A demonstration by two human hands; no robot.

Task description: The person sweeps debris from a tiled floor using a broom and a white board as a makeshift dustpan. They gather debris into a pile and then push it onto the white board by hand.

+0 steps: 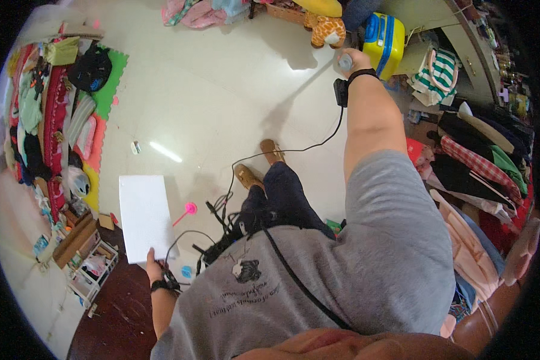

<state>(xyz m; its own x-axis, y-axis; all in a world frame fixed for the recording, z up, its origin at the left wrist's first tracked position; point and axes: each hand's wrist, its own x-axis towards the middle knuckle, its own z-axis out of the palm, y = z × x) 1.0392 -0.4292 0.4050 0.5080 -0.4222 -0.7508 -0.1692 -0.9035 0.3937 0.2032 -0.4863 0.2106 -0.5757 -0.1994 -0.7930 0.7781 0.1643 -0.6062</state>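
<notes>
The white board (144,217) lies flat to the view, near the person's left side, and the left hand (154,264) grasps its near edge, the thumb showing on the upper face. The right hand (358,59) is well apart, far off to the right of the board and beyond it, with its fingers curled around a grey stick (345,61) seen nearly end-on, so its full length cannot be told.

Just to the right of the board, a pink wand (190,208) with a round head lies on the pale floor (210,90). Farther to the board's right are the person's brown shoes (272,151). Just beyond the board is a small packet (135,147), and farther off on its left side run coloured foam mats (116,78) beside a heap of cloth and bags. A white rack (102,271) stands to the left of the board's near end.

Well to the right of the board and beyond it, near the right hand, are a giraffe toy (327,31), a yellow suitcase (385,45) with blue bands and a green-and-white striped bag (439,78).
</notes>
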